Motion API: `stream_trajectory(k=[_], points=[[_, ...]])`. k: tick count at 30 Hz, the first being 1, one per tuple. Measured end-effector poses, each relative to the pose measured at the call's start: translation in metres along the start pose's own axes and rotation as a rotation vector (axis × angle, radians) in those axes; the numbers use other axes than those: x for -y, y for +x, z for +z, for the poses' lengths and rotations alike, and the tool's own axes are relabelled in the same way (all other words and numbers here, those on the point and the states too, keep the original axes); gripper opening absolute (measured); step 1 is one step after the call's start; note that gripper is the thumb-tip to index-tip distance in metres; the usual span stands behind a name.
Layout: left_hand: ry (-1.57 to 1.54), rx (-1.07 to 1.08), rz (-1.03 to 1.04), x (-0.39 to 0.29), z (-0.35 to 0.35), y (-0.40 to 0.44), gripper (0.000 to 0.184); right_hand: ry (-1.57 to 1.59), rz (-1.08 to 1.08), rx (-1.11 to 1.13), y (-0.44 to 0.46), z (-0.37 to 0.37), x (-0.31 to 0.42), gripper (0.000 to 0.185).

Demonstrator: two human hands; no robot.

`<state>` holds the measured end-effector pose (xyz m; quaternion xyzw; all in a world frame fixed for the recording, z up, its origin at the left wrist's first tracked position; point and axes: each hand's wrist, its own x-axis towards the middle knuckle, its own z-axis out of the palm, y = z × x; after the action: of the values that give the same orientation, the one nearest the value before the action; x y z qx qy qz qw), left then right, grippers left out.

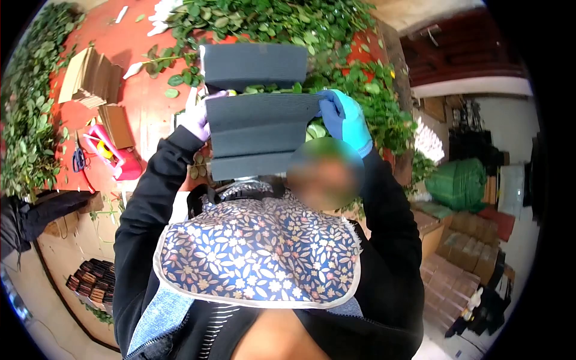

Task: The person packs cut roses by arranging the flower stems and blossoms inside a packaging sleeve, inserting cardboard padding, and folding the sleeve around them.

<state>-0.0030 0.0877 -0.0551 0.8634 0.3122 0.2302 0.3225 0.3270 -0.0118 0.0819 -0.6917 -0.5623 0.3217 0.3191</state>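
A dark grey ribbed sheet (258, 129) with fold lines is held up in front of my chest. My left hand (197, 118), in a light purple glove, grips its left edge. At its upper right corner, my right hand (345, 120), in a blue and turquoise glove, has its fingers closed on the sheet. Behind it, a second dark grey panel (255, 65) stands higher up, with green leaves (282, 89) showing in the gap between the two.
Leafy stems (240, 21) cover the back of the red table (150, 84). Stacked cardboard pieces (93, 78), a pink tape dispenser (114, 153) and dark-handled scissors (78, 157) lie at the left. A green sack (457, 183) and boxes (468, 243) stand at the right.
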Motion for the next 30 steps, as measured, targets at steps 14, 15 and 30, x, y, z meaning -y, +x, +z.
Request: stream_trajectory(k=[14,15,30], points=[[0.276,0.391,0.071,-0.093,-0.028,0.012,0.040,-0.671,-0.501,-0.186,0.024,0.008,0.040,0.019],[0.306,0.345,0.078,-0.096,-0.022,0.007,0.040,-0.718,-0.617,-0.265,0.015,0.008,0.061,0.020],[-0.053,-0.203,0.176,-0.099,-0.026,-0.027,0.021,-0.678,-0.653,0.429,0.008,0.088,0.040,0.052]])
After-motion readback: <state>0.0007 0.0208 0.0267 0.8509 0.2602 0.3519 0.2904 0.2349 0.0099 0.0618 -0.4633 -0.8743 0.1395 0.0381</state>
